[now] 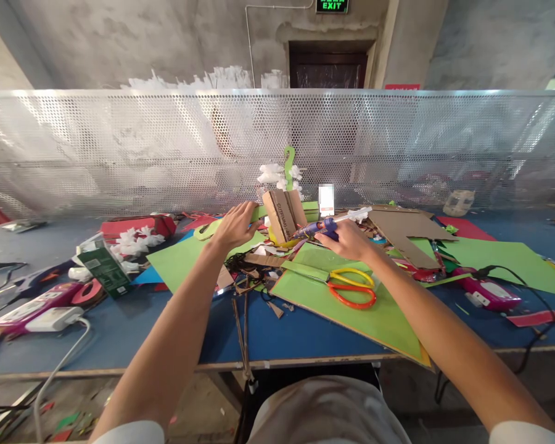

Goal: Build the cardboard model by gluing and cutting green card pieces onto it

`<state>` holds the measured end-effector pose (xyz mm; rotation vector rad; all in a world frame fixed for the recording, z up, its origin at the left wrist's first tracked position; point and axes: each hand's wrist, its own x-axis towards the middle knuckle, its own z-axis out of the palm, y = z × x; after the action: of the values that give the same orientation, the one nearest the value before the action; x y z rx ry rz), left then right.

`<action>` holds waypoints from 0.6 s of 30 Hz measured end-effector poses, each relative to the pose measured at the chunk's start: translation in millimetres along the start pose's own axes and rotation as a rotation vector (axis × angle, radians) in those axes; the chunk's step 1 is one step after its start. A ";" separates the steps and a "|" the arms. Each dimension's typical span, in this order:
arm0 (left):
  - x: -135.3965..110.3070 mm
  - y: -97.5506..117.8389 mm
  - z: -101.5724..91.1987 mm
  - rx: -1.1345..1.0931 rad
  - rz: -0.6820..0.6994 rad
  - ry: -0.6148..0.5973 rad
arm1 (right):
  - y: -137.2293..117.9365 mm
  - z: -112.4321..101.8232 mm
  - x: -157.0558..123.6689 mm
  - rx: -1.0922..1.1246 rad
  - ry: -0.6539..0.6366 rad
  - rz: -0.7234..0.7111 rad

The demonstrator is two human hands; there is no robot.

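My right hand (345,239) is closed round a blue hot glue gun (317,228), a whitish glue stick (359,214) showing behind it. Its nozzle points left, by the foot of a folded brown cardboard piece (280,216) with printed letters. My left hand (234,226) lies left of the cardboard, fingers closed over a green paper strip (206,231) with a curled end; the fingertips are partly hidden. Behind the cardboard rise white paper tufts (271,173) and a green hooked strip (289,166). Scissors with yellow and orange handles (351,287) lie on a green sheet (314,296) nearer me.
A perforated metal screen (166,148) closes off the far side of the blue table (222,345). Purple power strips (41,305) with cables lie left and right. Cardboard sheets (407,228), a green box (104,268), a phone (326,200) and scraps are spread about.
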<state>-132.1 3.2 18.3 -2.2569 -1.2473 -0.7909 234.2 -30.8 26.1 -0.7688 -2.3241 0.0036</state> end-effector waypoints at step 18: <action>-1.4 2.6 -1.6 0.023 -0.015 -0.009 | 3.7 -9.3 -0.7 0.008 -0.004 0.030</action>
<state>-130.9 0.1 18.3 -2.2381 -1.2724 -0.7688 242.2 -30.0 32.0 -0.7998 -2.3150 0.0278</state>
